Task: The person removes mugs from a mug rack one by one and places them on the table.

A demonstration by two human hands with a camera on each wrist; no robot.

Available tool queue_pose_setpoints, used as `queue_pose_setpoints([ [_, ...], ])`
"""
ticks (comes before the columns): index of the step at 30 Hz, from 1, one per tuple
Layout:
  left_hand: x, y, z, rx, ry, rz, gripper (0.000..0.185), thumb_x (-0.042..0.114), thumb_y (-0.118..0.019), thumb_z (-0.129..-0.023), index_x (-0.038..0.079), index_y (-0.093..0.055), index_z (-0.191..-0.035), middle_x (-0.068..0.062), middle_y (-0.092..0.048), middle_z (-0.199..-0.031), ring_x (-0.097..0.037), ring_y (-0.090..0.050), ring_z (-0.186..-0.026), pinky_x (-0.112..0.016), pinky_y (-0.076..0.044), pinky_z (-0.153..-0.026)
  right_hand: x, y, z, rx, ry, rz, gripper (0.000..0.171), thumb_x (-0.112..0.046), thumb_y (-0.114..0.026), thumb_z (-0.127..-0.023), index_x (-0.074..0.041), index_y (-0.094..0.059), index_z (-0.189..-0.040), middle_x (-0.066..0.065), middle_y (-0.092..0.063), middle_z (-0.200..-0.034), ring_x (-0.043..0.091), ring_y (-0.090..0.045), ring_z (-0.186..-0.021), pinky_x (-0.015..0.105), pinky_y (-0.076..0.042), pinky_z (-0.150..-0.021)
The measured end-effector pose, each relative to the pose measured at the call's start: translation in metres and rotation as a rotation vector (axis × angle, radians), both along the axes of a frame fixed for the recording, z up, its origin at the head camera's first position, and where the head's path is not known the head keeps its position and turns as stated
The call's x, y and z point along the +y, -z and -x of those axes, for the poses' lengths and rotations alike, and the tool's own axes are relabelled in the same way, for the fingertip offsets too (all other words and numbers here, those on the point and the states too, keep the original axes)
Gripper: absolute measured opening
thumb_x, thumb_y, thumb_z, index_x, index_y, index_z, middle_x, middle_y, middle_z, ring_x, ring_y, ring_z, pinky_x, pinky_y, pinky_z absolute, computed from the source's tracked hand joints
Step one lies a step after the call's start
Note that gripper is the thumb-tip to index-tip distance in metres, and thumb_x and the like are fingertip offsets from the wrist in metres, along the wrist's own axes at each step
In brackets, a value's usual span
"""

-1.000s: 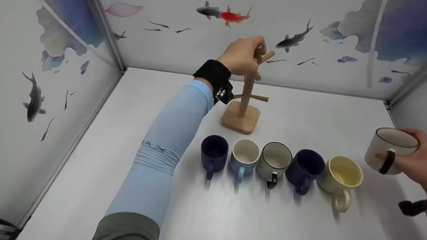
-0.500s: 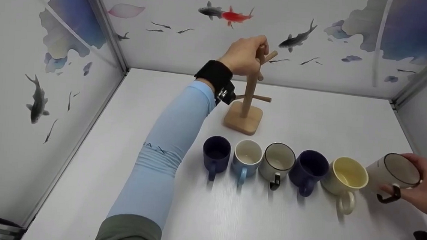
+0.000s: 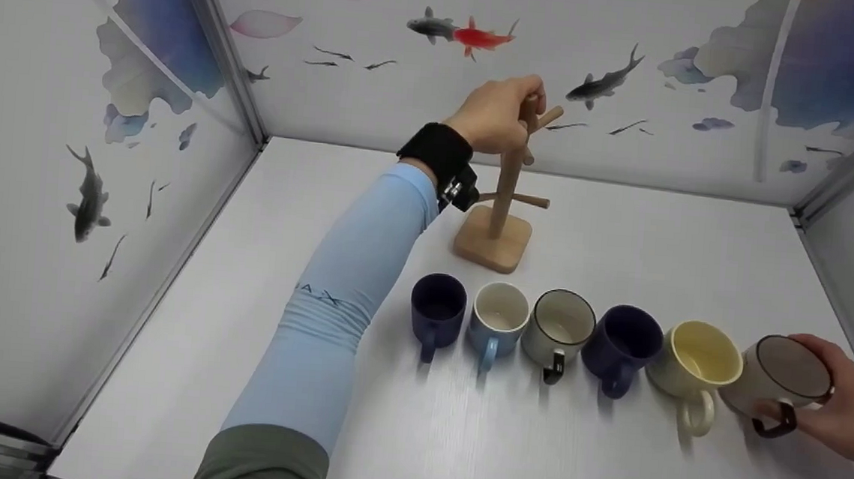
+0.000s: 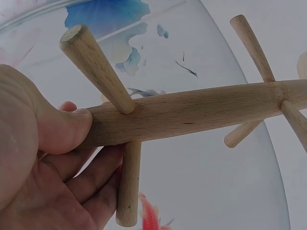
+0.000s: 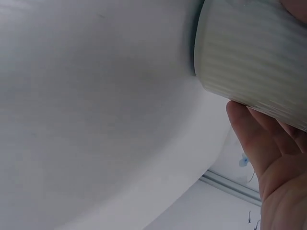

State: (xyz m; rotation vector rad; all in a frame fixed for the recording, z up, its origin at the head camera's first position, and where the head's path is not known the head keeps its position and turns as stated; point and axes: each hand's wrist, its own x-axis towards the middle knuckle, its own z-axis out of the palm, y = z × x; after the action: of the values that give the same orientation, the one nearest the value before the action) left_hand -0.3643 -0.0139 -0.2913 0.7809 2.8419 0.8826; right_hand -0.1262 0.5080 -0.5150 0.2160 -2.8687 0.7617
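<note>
— Mug [image 3: 778, 378], cream with a dark rim and dark handle: where?

— Gripped in the right hand [image 3: 847, 415], fingers curled round its far side, tilted with the mouth turned up toward the head camera. Held at the right end of the row, just beside the yellow mug [image 3: 691, 362]. Whether touching the counter [image 3: 623, 231] or a shade above it, cannot tell. In the right wrist view, only ribbed pale wall [image 5: 254, 57] and fingers [image 5: 256, 143] beneath it.

— And the rest of the row, outward from that yellow mug?

— Leftward: dark blue mug [image 3: 619, 344], grey mug with a dark rim [image 3: 558, 331], light blue mug [image 3: 497, 319], another dark blue mug at the far left end [image 3: 437, 311]. All upright, handles toward the camera, set close side by side.

— Left hand [image 3: 497, 115]?

— Wrapped round the top of the wooden mug tree [image 3: 503, 200], well behind the row and left of the yellow mug. Thumb pressed on the post, fingers curled under, plain in the left wrist view [image 4: 53, 158]. Pegs [image 4: 98, 67] bare, square base flat on the counter.

— Around all that?

— White walls painted with fish [image 3: 462, 31] and blue washes.
</note>
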Motion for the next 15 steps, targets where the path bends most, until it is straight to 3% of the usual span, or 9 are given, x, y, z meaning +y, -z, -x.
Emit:
queue_pose_setpoints([
  [3,0.001,-0.001,-0.001,0.007,0.0,0.006,0.036,-0.003,-0.065,-0.095,0.012,-0.061,-0.127,-0.001,-0.075,-0.122,-0.017,-0.062,-0.106,-0.029,-0.05,-0.093,0.002,0.004,-0.004,0.011,-0.017,0.008,0.112,-0.019,-0.112,-0.066,0.005,-0.048,-0.155,0.039,-0.065,-0.134,-0.035,-0.028,-0.11,-0.003,-0.031,-0.078],
  [6,0.002,-0.002,-0.002,0.003,-0.001,0.011,0.035,-0.003,-0.065,-0.095,0.013,-0.061,-0.125,-0.002,-0.076,-0.123,-0.017,-0.061,-0.107,-0.028,-0.05,-0.093,0.005,0.006,-0.007,0.014,-0.037,-0.008,0.116,-0.012,-0.112,-0.063,0.004,-0.046,-0.157,0.039,-0.065,-0.135,-0.035,-0.027,-0.111,-0.001,-0.038,-0.075],
  [9,0.004,-0.004,-0.003,-0.006,-0.001,0.013,0.035,-0.003,-0.064,-0.095,0.014,-0.06,-0.126,-0.001,-0.074,-0.122,-0.017,-0.061,-0.108,-0.028,-0.05,-0.093,0.008,0.007,-0.009,-0.01,-0.051,-0.025,0.122,-0.007,-0.111,-0.062,0.003,-0.042,-0.162,0.039,-0.062,-0.137,-0.036,-0.023,-0.113,0.02,-0.062,-0.07],
  [13,0.007,-0.006,-0.004,-0.013,-0.005,0.014,0.036,-0.002,-0.066,-0.096,0.014,-0.06,-0.128,0.001,-0.072,-0.12,-0.016,-0.061,-0.108,-0.028,-0.051,-0.094,0.011,0.004,-0.011,-0.042,-0.064,-0.037,0.128,-0.009,-0.111,-0.063,0.001,-0.038,-0.167,0.039,-0.059,-0.14,-0.034,-0.025,-0.113,0.058,-0.066,-0.066],
  [15,0.008,-0.006,-0.004,-0.017,-0.005,0.015,0.038,0.0,-0.071,-0.096,0.013,-0.06,-0.13,0.001,-0.072,-0.12,-0.016,-0.061,-0.109,-0.028,-0.051,-0.095,0.013,0.002,-0.013,-0.079,-0.081,-0.047,0.134,-0.006,-0.11,-0.063,-0.001,-0.031,-0.172,0.041,-0.055,-0.143,-0.019,-0.05,-0.113,0.062,-0.065,-0.068],
])
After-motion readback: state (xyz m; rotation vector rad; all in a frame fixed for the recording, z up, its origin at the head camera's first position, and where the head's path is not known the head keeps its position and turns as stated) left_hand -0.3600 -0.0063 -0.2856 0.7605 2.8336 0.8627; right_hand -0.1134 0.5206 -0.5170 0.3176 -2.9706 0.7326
